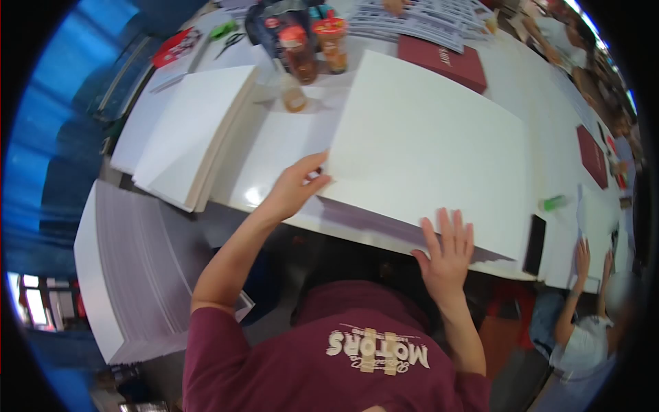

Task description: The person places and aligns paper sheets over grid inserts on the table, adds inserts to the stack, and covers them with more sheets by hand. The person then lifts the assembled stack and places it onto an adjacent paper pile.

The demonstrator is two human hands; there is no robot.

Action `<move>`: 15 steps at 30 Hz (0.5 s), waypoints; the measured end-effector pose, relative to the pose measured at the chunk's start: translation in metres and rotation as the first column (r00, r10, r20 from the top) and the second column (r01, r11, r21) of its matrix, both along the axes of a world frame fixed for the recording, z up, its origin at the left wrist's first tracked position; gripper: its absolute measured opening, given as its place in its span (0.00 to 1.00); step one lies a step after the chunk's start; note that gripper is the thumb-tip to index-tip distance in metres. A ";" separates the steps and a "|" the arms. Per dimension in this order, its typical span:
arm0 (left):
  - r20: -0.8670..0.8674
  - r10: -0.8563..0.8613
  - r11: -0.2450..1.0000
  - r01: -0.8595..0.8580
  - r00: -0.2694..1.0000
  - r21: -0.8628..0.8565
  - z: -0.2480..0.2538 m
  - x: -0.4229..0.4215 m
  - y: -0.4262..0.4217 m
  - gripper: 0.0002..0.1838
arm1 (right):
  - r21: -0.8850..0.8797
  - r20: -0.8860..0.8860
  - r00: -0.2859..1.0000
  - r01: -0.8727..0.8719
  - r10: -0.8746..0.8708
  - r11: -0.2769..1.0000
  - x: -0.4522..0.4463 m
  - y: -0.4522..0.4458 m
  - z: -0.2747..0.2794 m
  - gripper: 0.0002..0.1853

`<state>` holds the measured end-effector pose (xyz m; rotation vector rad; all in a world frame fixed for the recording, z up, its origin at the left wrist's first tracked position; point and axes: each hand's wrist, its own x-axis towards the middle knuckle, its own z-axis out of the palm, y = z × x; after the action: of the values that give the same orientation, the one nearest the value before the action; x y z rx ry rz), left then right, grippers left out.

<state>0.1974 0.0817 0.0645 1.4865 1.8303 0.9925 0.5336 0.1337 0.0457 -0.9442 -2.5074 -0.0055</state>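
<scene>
A tall stack of large white paper sheets (pixel 432 151) lies on the table in front of me. My left hand (pixel 300 185) is at its near left corner, with bent fingers and thumb apart and touching the side edge. Fingers spread, my right hand (pixel 446 254) rests flat at the near edge of the same stack, its fingertips on the top sheet. Nothing shows in the grasp of either hand.
Another paper pile (pixel 195 137) lies at left, above a big stack (pixel 137 275) beside the table. Drink cups (pixel 333 44), a small bottle (pixel 294 96), scissors (pixel 230 44) and a maroon box (pixel 443 62) stand behind. A black object (pixel 535 245) and co-workers are at right.
</scene>
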 end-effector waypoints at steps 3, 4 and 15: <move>0.047 0.011 0.998 -0.014 0.999 0.065 -0.017 -0.005 0.000 0.27 | -0.028 0.010 1.000 -0.001 0.001 1.000 0.003 0.001 -0.004 0.43; 0.071 0.014 0.998 -0.018 0.997 0.056 -0.020 -0.006 0.000 0.27 | -0.031 0.000 1.000 -0.002 0.002 1.000 0.004 0.002 -0.003 0.43; 0.040 0.049 0.999 -0.050 0.998 0.022 -0.019 -0.002 -0.003 0.29 | 0.013 0.014 1.000 0.002 -0.002 1.000 -0.001 0.002 -0.001 0.39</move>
<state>0.1955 0.0791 0.0456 1.4313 1.8414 1.0629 0.5329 0.1356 0.0447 -0.9445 -2.5162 -0.0293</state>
